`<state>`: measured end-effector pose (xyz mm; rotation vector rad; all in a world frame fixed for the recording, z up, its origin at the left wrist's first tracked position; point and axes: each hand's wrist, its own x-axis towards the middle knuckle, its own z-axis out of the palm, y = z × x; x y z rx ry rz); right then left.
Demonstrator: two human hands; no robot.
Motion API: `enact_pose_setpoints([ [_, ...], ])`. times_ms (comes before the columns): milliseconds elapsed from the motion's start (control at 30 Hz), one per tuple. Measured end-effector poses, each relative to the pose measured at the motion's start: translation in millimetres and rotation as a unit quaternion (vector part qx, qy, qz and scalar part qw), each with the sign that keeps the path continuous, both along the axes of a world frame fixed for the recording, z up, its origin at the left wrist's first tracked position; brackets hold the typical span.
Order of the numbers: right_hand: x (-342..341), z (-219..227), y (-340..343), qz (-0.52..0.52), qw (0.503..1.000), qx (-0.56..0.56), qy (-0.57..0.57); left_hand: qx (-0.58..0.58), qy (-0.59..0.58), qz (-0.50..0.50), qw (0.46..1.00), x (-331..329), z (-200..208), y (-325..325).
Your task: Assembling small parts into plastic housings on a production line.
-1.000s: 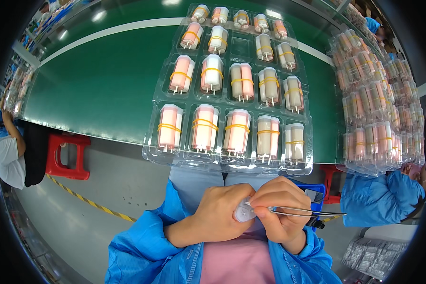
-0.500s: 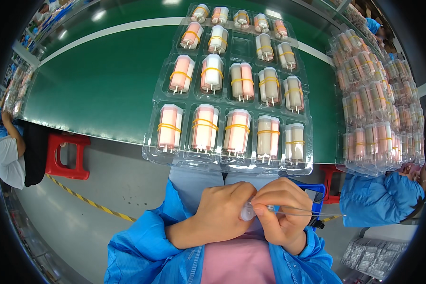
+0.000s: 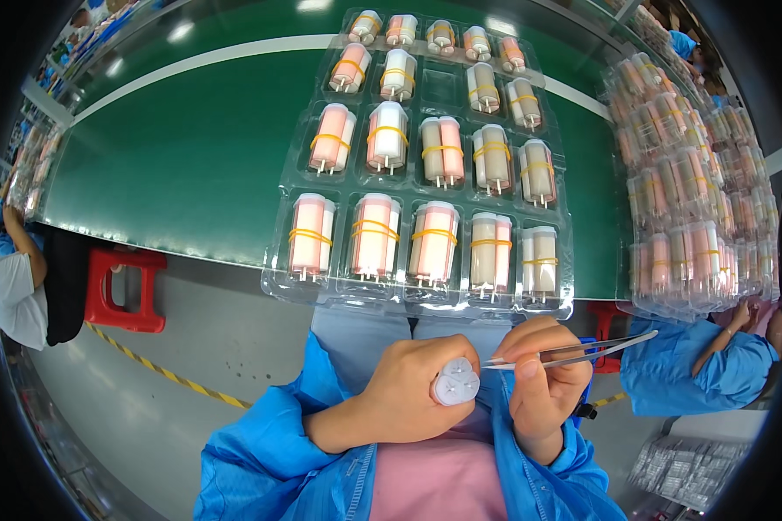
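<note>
Head view shows the left hand (image 3: 408, 395) closed around a small white cylindrical part (image 3: 456, 382), whose round end with three little sockets faces up toward the camera. The right hand (image 3: 543, 382) pinches thin metal tweezers (image 3: 573, 352), and their tips lie just at the right edge of the white part. One second ago the tweezers lay lower and more flat, across the right fingers; now the handle end is lifted to the far right and the tips are brought closer to the end of the part. I judge that the hand is lining up the tips with the sockets, so fine work on this end is in progress. Both hands are near the body, over the pink apron (image 3: 443, 486) and between the blue sleeves (image 3: 269, 451). Farther away, a clear plastic blister tray (image 3: 282, 278) with rows of pink and white cylinders bound by yellow bands (image 3: 374, 234) rests at the near edge of the green table (image 3: 182, 148).
</note>
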<state>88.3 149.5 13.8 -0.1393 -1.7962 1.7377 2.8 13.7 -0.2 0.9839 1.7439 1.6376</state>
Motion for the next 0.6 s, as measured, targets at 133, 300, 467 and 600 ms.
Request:
enact_pose_setpoints([
  [133, 0.3, -1.0, -1.3, 0.012, 1.0, -0.009, -0.004, -0.017, -0.011, -0.005, 1.0, -0.5, 2.8, -0.8],
  [300, 1.0, -1.5, -1.2, 0.02, 1.0, -0.015, -0.004, -0.029, -0.015, -0.004, 0.999, -0.4, 3.8, -1.4],
  [467, 1.7, -1.2, -2.4, 0.024, 1.0, -0.018, -0.002, -0.028, -0.013, -0.003, 1.0, -0.1, 3.9, -1.6],
  [600, 1.7, -1.4, -1.9, 0.034, 0.999, -0.022, -0.006, -0.029, -0.017, -0.001, 0.999, -0.5, 4.6, -1.4],
])
